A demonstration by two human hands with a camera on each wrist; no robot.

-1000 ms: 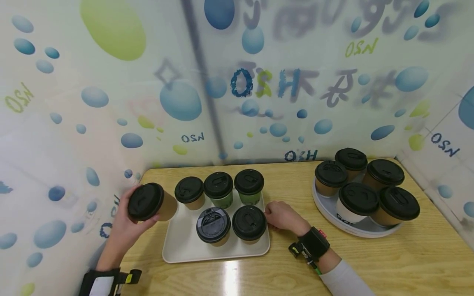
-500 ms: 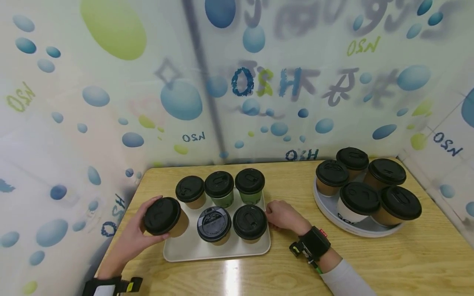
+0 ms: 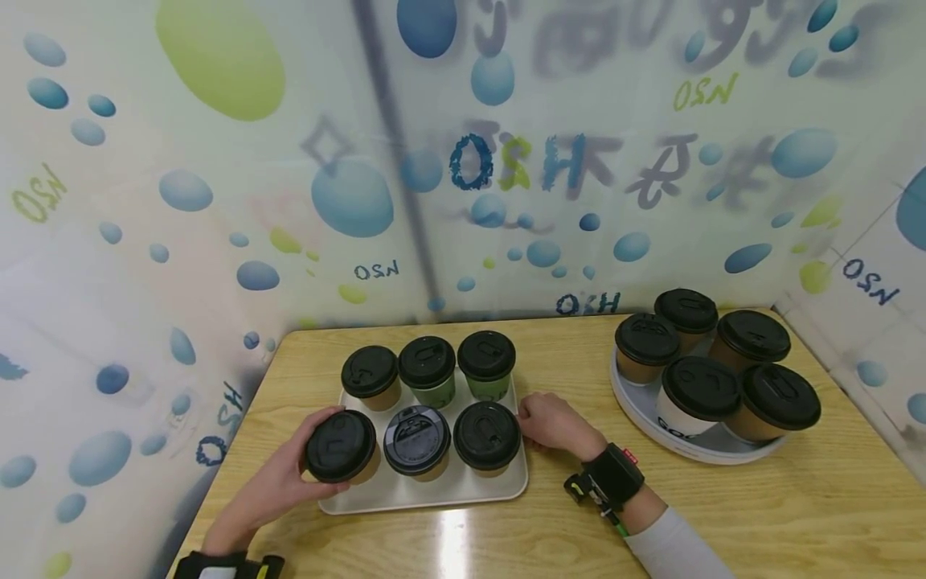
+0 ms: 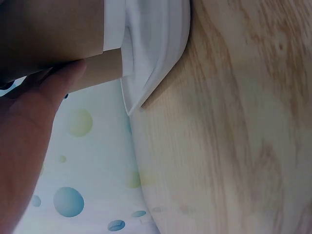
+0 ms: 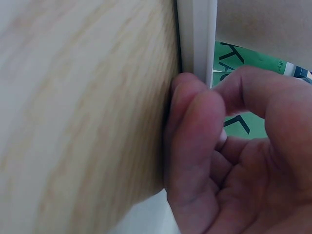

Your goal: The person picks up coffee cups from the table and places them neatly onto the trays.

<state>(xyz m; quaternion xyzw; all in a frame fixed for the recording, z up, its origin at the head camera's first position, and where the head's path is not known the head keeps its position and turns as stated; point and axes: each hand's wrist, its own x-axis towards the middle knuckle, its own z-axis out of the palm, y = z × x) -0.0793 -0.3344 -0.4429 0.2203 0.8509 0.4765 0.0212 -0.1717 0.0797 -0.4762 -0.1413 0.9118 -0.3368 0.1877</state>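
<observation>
In the head view my left hand (image 3: 291,474) grips a brown paper coffee cup (image 3: 367,466) with a black lid at the front left corner of the white tray (image 3: 405,503). In the left wrist view that cup (image 4: 53,34) stands close over the tray, its base at the tray's surface. Beside it on the tray is a brown cup with a shiny lid (image 3: 416,440), then another black-lidded cup (image 3: 487,437). My right hand (image 3: 557,425) pinches the tray's right rim, its fingers curled at the edge in the right wrist view.
A brown cup (image 3: 371,374) and two green cups (image 3: 434,392) form the tray's back row. To the right, a round grey tray (image 3: 629,402) carries several lidded cups. A patterned wall (image 3: 463,241) rises behind the wooden table (image 3: 564,523).
My left hand has carried the cup right and toward me, from beside the tray to its front left corner, and the cup is less tilted. My right hand has stayed at the rim.
</observation>
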